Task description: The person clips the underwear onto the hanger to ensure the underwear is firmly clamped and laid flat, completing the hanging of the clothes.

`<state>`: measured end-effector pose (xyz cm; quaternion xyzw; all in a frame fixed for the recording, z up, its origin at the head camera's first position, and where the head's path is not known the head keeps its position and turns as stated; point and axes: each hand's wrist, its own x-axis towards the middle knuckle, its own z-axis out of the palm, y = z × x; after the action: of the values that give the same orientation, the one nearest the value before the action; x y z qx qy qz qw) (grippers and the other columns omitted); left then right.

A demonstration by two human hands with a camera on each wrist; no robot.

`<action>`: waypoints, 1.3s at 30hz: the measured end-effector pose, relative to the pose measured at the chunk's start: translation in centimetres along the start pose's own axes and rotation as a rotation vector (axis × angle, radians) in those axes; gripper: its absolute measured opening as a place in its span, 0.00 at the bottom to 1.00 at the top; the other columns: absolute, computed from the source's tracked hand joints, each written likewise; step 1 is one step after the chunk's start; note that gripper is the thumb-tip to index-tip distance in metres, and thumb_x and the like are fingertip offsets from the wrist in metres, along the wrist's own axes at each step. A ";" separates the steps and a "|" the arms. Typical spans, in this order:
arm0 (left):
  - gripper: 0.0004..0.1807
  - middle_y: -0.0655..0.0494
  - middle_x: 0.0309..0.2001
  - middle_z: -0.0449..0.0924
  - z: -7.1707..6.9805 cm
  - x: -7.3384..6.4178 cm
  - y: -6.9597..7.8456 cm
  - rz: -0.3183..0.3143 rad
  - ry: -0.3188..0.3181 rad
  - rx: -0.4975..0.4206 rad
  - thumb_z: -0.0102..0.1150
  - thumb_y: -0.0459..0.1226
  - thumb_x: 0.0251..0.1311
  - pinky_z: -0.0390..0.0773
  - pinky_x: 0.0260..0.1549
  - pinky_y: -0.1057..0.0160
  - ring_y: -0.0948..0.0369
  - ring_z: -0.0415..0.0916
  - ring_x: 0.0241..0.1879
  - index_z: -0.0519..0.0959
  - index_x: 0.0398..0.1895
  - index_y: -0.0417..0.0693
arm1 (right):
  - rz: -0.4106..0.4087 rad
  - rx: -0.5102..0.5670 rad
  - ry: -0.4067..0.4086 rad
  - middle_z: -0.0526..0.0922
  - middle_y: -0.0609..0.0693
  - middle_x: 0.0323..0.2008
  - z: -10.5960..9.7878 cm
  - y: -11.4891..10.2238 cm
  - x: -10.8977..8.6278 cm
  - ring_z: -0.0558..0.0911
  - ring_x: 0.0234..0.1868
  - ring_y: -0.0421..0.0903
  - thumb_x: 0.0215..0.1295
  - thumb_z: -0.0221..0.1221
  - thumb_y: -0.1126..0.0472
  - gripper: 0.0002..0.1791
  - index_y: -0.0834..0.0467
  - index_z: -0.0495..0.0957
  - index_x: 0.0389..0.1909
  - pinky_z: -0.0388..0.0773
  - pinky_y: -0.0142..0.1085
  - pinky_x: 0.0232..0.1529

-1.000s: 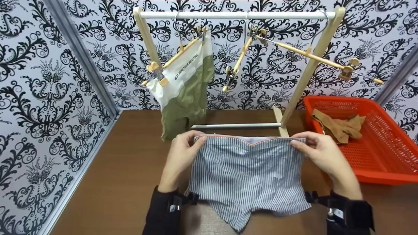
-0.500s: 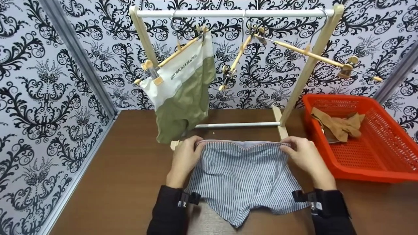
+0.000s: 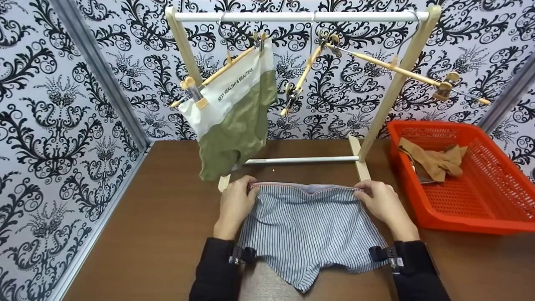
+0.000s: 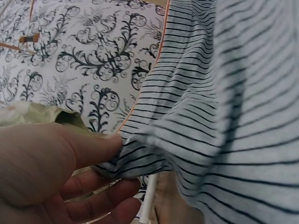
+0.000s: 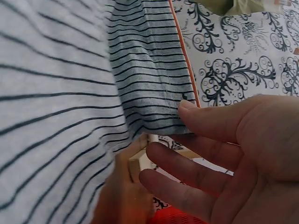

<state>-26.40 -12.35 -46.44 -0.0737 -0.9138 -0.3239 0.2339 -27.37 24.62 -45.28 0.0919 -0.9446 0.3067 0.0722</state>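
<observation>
A pair of striped shorts (image 3: 309, 230), grey-white with dark lines and an orange-edged waistband, is spread between both hands over the brown table. My left hand (image 3: 236, 205) pinches the left end of the waistband; in the left wrist view the thumb (image 4: 100, 147) presses on the striped cloth. At the waistband's right end my right hand (image 3: 382, 202) pinches the cloth between thumb and fingers. The right wrist view shows that thumb (image 5: 212, 119) lying over the orange edge, with the lower fingers loosely bent below the fabric. The lower hem hangs near the table's front.
Behind stands a rack (image 3: 301, 16) with a white rail. A white and green garment (image 3: 238, 113) hangs clipped at its left. Two bare clip hangers, a middle hanger (image 3: 308, 71) and a right hanger (image 3: 393, 67), hang beside it. A red basket (image 3: 480, 225) holds brown cloth (image 3: 439, 161).
Both hands have moved slightly closer together, mostly the right one leftward, and a little toward the person. The waistband has lowered with them and slackened a bit. Both grips stay.
</observation>
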 end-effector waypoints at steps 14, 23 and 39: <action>0.10 0.46 0.42 0.86 0.6 -0.1 -0.6 -0.040 -0.045 0.021 0.67 0.33 0.63 0.81 0.39 0.44 0.46 0.84 0.41 0.84 0.47 0.42 | -0.026 0.000 -0.005 0.86 0.61 0.43 0.6 0.3 0.0 0.83 0.44 0.61 0.69 0.62 0.65 0.11 0.65 0.83 0.49 0.76 0.61 0.51; 0.14 0.42 0.45 0.84 -0.7 0.0 1.3 0.068 -0.044 0.015 0.67 0.36 0.62 0.80 0.43 0.44 0.44 0.82 0.45 0.83 0.50 0.42 | -0.099 -0.013 0.055 0.83 0.66 0.50 -0.5 -1.9 -0.3 0.82 0.49 0.64 0.68 0.63 0.65 0.17 0.66 0.80 0.56 0.75 0.61 0.53; 0.60 0.36 0.77 0.53 -0.2 -2.0 4.2 -0.070 -0.745 0.064 0.82 0.57 0.40 0.52 0.72 0.39 0.40 0.49 0.76 0.64 0.76 0.44 | -0.336 0.001 -0.396 0.71 0.68 0.67 1.1 -2.3 -0.6 0.68 0.68 0.68 0.60 0.72 0.56 0.40 0.71 0.68 0.68 0.61 0.62 0.68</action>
<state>-23.34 -9.22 -44.89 -0.1477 -0.9478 -0.2540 -0.1236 -26.41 22.20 -44.90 0.3059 -0.9116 0.2669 -0.0642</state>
